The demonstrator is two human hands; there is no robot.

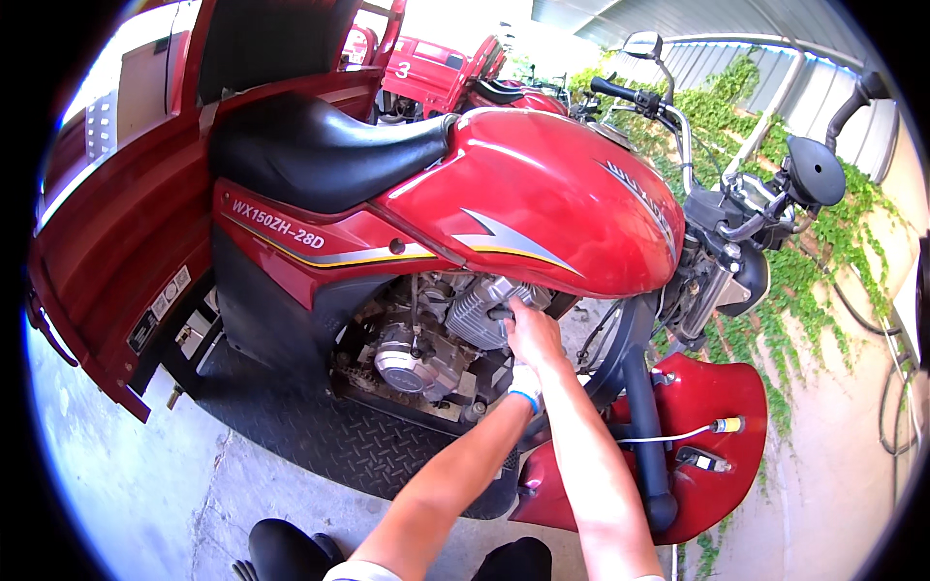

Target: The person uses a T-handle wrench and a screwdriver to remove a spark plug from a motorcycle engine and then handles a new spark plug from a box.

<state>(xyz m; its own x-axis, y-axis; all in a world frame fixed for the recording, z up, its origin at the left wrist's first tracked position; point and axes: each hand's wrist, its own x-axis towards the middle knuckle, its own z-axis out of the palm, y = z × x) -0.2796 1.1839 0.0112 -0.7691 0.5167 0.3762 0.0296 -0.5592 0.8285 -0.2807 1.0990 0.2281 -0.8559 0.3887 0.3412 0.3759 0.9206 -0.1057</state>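
The engine [421, 360] of a red motor tricycle sits exposed below its fuel tank [562, 194]. My right hand [535, 337] reaches to the finned cylinder [477, 315], its fingers bent and closed at a small dark part on the cylinder's side. Whether they grip that part is hard to make out. My left hand [524, 376] is mostly hidden beneath the right one, with white material and a blue band showing at its wrist. Its fingers do not show.
A red front mudguard [731, 407] carries a white cable with a yellow end [728, 425] and a small dark device [699, 459]. A thick black bar [647, 436] runs beside my right forearm. Below the engine lies a ridged footboard [358, 455]. Handlebars [678, 145] rise ahead.
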